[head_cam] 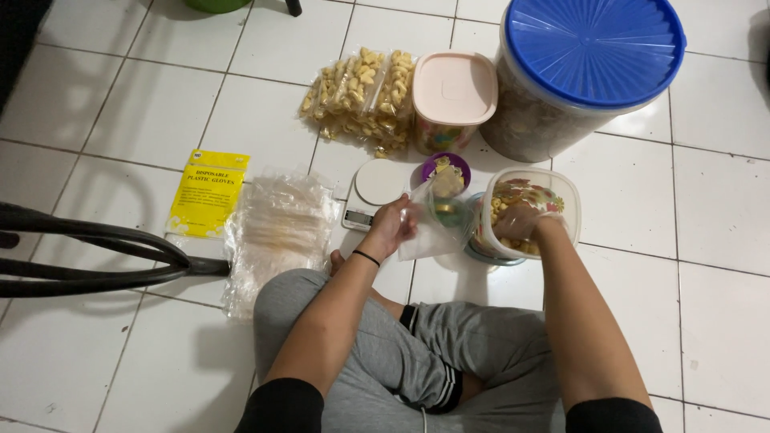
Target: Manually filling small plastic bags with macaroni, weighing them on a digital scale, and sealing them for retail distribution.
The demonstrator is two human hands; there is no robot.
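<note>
Left hand (391,227) pinching clear plastic bag (433,224) at its mouth, above floor beside small scale (374,191). Right hand (520,222) buried in snack tub (531,210), grip closure hidden. Bag light, limp, slippery: best held by rim. Snacks likely brittle.

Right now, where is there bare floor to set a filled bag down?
Bare tiles lie right of the open tub and left of the cracker bags, above the yellow packet. It is crowded between the scale, the left hand and the right hand.

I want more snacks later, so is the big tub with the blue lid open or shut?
Shut: the blue lid sits flat over the big tub.
</note>
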